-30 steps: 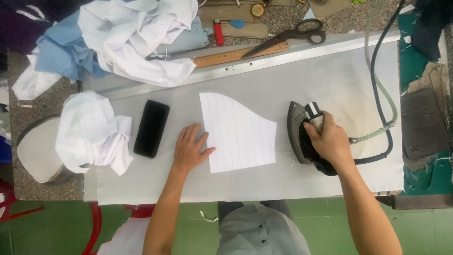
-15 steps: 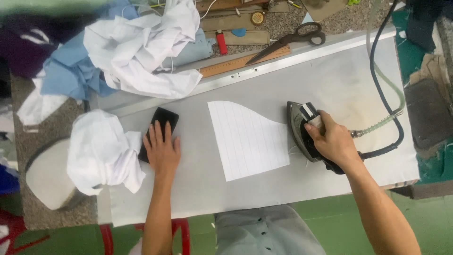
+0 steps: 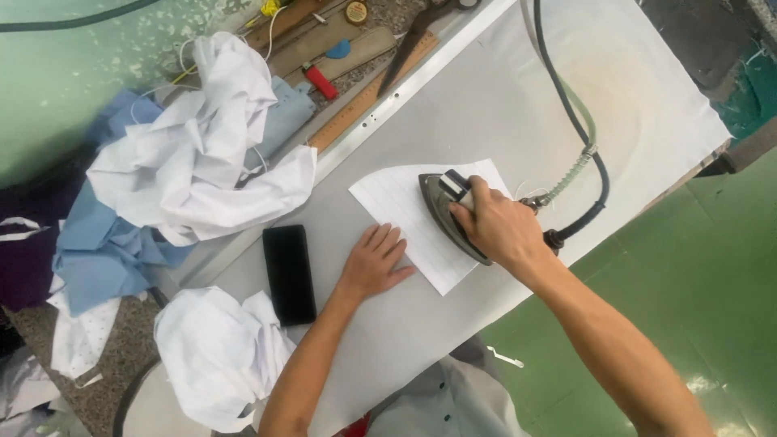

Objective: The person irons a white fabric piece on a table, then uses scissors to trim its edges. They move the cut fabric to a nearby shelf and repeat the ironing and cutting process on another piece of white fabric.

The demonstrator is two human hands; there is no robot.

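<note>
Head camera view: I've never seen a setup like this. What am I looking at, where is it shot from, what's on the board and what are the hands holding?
There is no machine here: a person works with two bare hands, filmed by one camera on their head that looks down. The grey padded ironing board fills the middle. The right hand grips the handle of a dark metal steam iron, whose hose and cable trail away; the iron sits on a white striped fabric piece. The left hand lies flat, fingers on that fabric's near edge. Beside it lies a black rectangular phone. Crumpled white cloth is heaped further back, with a wooden ruler and a red lighter.
</note>
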